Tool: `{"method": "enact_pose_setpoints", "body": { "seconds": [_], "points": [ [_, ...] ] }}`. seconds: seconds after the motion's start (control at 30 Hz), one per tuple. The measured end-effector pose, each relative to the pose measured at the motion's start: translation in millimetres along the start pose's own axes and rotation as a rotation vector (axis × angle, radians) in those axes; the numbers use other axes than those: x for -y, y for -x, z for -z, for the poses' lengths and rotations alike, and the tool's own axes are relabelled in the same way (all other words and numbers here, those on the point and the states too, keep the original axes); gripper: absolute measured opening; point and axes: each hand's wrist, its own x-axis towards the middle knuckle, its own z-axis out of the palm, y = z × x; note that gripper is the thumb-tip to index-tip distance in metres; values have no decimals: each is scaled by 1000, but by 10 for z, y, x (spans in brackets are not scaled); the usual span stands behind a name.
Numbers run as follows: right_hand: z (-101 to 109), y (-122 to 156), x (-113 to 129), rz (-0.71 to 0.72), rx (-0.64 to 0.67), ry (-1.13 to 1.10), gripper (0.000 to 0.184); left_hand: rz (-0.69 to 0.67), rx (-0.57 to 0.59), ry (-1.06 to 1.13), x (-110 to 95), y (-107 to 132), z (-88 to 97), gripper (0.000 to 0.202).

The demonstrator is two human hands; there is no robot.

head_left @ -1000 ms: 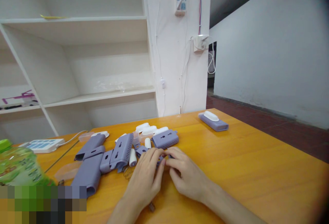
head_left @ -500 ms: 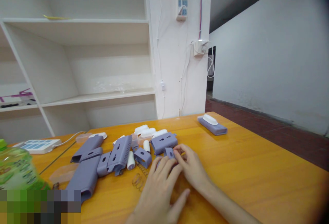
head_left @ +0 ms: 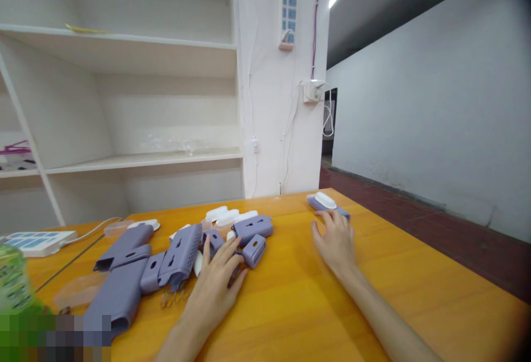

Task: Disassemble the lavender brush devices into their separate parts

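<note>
Looking at a purple case near the far right corner of the desk, topped with a white oval piece. Holding the right hand at the near edge of that case, fingers slightly bent and loosely apart; overlapping the case from this angle, leaving actual contact impossible to tell. Holding the left hand low among the nearer parts, fingers fanned wide, just beside a small purple sleeve; hiding the undersides, and so leaving any touch there uncertain too.

Seeing beyond that sleeve a perforated purple shell, with a cluster of white oval pieces behind. Facing, left of the left hand, a second purple shell lying aslant, with thin wire coils near its closer end. Having two larger purple casings farther left, then a white power strip and a green bottle cut off by the picture's edge. Facing white shelving past the desk.
</note>
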Motion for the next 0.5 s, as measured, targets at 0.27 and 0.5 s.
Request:
{"method": "enact_pose_setpoints", "body": {
  "seconds": [0.27, 0.5],
  "points": [
    [-477, -147, -668, -322, 106, 179, 82, -284, 245, 342, -460, 15, -261, 34],
    [-708, -583, -946, -372, 163, 85, 91, -185, 383, 562, -133, -69, -997, 38]
  ]
}}
